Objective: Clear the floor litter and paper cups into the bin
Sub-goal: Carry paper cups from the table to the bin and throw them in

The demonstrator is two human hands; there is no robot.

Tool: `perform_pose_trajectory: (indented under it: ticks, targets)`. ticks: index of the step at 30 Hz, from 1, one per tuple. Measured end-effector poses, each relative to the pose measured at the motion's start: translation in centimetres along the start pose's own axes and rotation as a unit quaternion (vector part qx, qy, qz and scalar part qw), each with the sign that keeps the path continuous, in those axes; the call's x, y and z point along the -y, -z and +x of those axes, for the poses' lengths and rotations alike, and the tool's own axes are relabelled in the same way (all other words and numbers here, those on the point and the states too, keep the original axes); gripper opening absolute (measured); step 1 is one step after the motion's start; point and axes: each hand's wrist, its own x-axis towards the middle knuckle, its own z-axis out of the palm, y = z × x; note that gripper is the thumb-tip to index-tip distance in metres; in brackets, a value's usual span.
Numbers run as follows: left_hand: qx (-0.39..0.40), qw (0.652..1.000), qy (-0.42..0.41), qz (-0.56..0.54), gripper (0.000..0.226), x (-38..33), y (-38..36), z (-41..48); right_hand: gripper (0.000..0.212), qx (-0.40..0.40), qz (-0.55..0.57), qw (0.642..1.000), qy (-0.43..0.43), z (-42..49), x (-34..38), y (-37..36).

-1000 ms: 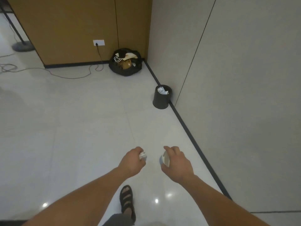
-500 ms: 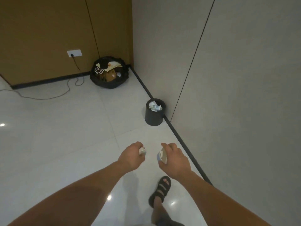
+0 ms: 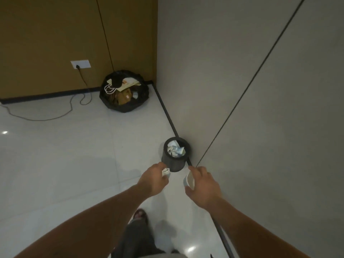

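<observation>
A small black bin (image 3: 173, 163) stands on the white floor against the grey wall, with crumpled paper inside it. My left hand (image 3: 153, 180) grips a crumpled white paper scrap (image 3: 166, 171) just in front of the bin's near wall. My right hand (image 3: 203, 185) holds a white paper cup (image 3: 188, 181), tilted on its side, to the right of the bin's base. Both hands are a short way in front of the bin and lower in the view than its rim.
A black rubbish bag (image 3: 124, 92) full of paper bags and cardboard sits in the far corner. A cable (image 3: 55, 116) runs from the wall socket (image 3: 80, 64) across the floor. The grey wall (image 3: 260, 90) with its dark skirting is close on the right. My sandalled foot (image 3: 139, 215) is below.
I have walked closer to the bin; it now lies just beyond my hands. Both hands keep their hold on the paper scrap and the cup.
</observation>
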Motion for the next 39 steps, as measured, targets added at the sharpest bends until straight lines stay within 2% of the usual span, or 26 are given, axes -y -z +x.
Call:
perform_pose_trajectory:
  ticks: [6,12,18,23,25,29,32,35,39]
  targets:
    - [0.05,0.999,-0.004,0.001,0.028,1.1,0.1,15.5,0.074,0.017,0.006,0.999,-0.038,13.6,-2.7,-0.1]
    - [0.1,0.994,0.033,-0.028,0.022,4.8,-1.5,29.8,0.074,0.033,0.034,0.996,-0.078,27.8,-5.3,-3.9]
    - [0.081,0.994,0.051,-0.053,0.032,11.1,-9.6,42.9,0.073,0.043,0.057,0.992,-0.106,42.1,-10.7,-14.5]
    - [0.097,0.994,0.021,-0.04,0.033,16.0,-19.5,52.7,0.072,0.015,0.014,0.998,-0.06,52.2,-16.1,-26.2]
    - [0.106,0.994,0.001,-0.003,0.037,18.4,-23.2,55.2,0.075,0.014,-0.012,0.999,-0.041,55.0,-17.9,-30.1]
    - [0.135,0.975,-0.057,0.165,0.06,23.6,-29.6,56.9,0.084,-0.009,-0.045,0.998,-0.031,57.0,-20.8,-36.4]
    - [0.112,0.955,-0.114,0.251,0.067,25.9,-32.4,56.5,0.089,-0.044,-0.062,0.997,-0.028,56.1,-21.6,-39.4]
    - [0.059,0.956,-0.138,0.253,0.06,26.5,-33.5,56.3,0.094,-0.065,-0.06,0.996,-0.033,55.6,-21.6,-40.8]
    - [0.061,0.961,-0.126,0.237,0.06,26.0,-33.3,56.2,0.104,-0.057,-0.038,0.997,-0.03,55.5,-21.8,-40.6]
